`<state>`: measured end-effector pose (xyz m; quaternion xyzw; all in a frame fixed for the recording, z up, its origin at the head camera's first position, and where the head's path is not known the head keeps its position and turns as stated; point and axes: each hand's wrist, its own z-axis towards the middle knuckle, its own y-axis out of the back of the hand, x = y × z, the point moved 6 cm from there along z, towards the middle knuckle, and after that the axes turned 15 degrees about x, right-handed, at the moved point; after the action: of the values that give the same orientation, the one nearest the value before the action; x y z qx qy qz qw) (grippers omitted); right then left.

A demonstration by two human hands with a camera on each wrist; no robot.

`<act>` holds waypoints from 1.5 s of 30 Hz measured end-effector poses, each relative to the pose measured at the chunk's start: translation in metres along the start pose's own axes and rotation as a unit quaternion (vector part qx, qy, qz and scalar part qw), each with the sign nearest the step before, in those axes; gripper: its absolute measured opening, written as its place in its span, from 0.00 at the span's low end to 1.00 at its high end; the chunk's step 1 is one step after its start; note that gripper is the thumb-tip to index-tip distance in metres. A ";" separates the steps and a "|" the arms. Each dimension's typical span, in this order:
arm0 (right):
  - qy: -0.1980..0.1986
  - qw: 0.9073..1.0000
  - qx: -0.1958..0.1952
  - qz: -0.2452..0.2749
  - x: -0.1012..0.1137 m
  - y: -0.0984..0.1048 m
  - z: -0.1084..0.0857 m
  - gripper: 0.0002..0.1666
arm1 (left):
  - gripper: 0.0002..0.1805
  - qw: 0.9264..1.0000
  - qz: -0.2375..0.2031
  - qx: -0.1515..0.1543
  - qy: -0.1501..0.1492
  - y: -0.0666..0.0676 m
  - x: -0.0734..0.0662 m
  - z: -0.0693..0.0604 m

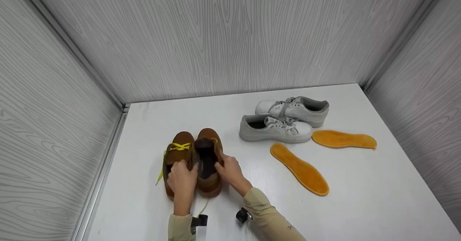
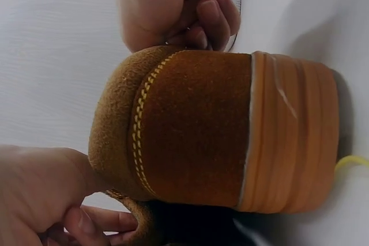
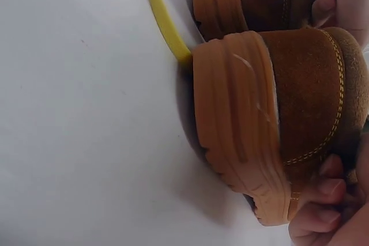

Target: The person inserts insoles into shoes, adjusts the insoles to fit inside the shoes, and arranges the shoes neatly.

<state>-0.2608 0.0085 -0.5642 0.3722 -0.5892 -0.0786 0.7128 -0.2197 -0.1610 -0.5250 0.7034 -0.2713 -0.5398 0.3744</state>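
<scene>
Toward the left side of the table [image 1: 138, 154], short of its near edge, the left brown shoe [image 1: 178, 157] sits with its toe to the far edge; its yellow lace [image 1: 180, 146] crosses the front, a loose end trailing down the outer side. The left hand [image 1: 182, 179] pinches this shoe's collar on the inner side. Right beside it, pointing the same way, is the right brown shoe [image 1: 206, 161], opening spread wide. The right hand [image 1: 229, 169] grips its right side, thumb within. Farther right, toward the far edge, the front white shoe [image 1: 275, 133] points right and the rear white shoe [image 1: 300, 112] left. The slanting insole [image 1: 299, 169], orange, lies nearer the near edge; the other insole [image 1: 344, 139] lies toward the right edge.
</scene>
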 end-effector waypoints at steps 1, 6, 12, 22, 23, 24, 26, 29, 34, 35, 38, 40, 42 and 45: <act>-0.002 1.000 0.011 -0.004 0.001 0.000 0.000 0.31 | 0.17 1.000 -0.001 0.002 0.000 0.000 0.002 0.000; -0.006 0.999 0.043 -0.022 0.004 -0.002 0.001 0.29 | 0.16 1.000 -0.005 0.013 0.005 -0.002 0.006 0.002; -0.010 0.999 0.052 -0.008 0.000 -0.004 0.002 0.29 | 0.13 1.000 0.013 0.021 0.005 -0.004 0.001 0.003; -0.036 0.997 0.047 0.039 -0.009 -0.007 -0.004 0.33 | 0.17 0.999 0.042 0.013 -0.022 -0.009 -0.001 -0.001; -0.036 0.998 0.041 0.040 -0.009 -0.007 -0.005 0.33 | 0.17 0.999 0.041 0.012 -0.024 -0.009 -0.001 -0.001; -0.036 0.998 0.036 0.039 -0.009 -0.006 -0.005 0.33 | 0.17 0.999 0.042 0.011 -0.025 -0.009 -0.001 0.000; -0.039 0.998 0.031 0.042 -0.009 -0.005 -0.005 0.33 | 0.16 0.999 0.042 0.012 -0.026 -0.009 -0.001 0.000; -0.043 0.997 0.031 0.054 -0.010 -0.006 -0.005 0.33 | 0.16 0.999 0.043 0.016 -0.022 -0.009 0.000 0.002; -0.041 0.997 0.028 0.059 -0.011 -0.006 -0.005 0.33 | 0.17 0.999 0.044 0.026 -0.015 -0.011 0.001 0.003; -0.041 0.997 0.028 0.058 -0.011 -0.006 -0.005 0.33 | 0.17 0.999 0.044 0.028 -0.013 -0.011 0.001 0.003; -0.040 0.997 0.030 0.060 -0.011 -0.007 -0.005 0.33 | 0.18 0.998 0.047 0.035 -0.008 -0.011 0.001 0.002; -0.045 0.996 0.036 0.065 -0.011 -0.007 -0.005 0.33 | 0.18 0.998 0.048 0.038 -0.008 -0.010 0.001 0.002; -0.048 0.996 0.046 0.066 -0.010 -0.006 -0.004 0.35 | 0.19 0.998 0.052 0.041 -0.009 -0.008 0.000 0.003; -0.051 0.995 0.060 0.059 -0.009 -0.001 -0.004 0.35 | 0.21 0.997 0.054 0.057 -0.014 -0.005 -0.003 0.004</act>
<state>-0.2591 0.0144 -0.5718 0.3744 -0.6494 -0.0194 0.6616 -0.2246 -0.1569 -0.5283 0.7006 -0.3441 -0.5122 0.3584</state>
